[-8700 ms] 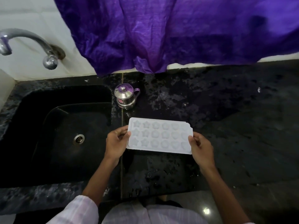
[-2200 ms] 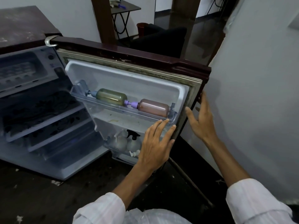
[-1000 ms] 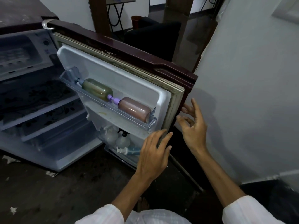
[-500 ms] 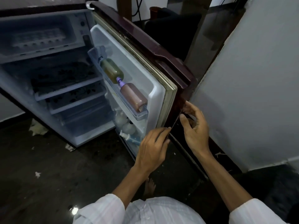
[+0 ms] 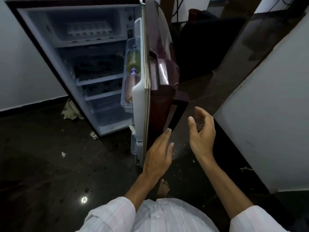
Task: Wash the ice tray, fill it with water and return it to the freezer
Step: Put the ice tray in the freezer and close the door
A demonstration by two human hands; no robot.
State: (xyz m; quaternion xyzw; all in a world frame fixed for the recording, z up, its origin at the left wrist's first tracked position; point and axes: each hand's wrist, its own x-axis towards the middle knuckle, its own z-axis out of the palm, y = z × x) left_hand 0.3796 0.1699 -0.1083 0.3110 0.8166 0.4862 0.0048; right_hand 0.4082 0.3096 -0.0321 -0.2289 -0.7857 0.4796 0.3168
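Note:
The small fridge [image 5: 50, 52] stands open, and its maroon door [image 5: 160, 67] is seen almost edge-on. In the freezer compartment [image 5: 87, 27] at the top lies the white ice tray [image 5: 88, 28]. My left hand [image 5: 158, 153] rests with straight fingers against the door's lower outer edge. My right hand [image 5: 201, 131] hovers just right of the door, fingers loosely curled, holding nothing.
Two bottles [image 5: 133, 61] lie in the door rack. Wire shelves [image 5: 98, 79] fill the fridge body. A white wall [image 5: 267, 114] stands close on the right. Paper scraps [image 5: 70, 111] lie on the dark floor, and my bare foot [image 5: 163, 186] is below the door.
The door has swung further toward the fridge body. My right hand has let go of the door's edge and moved off to the right. My left hand stays on the door.

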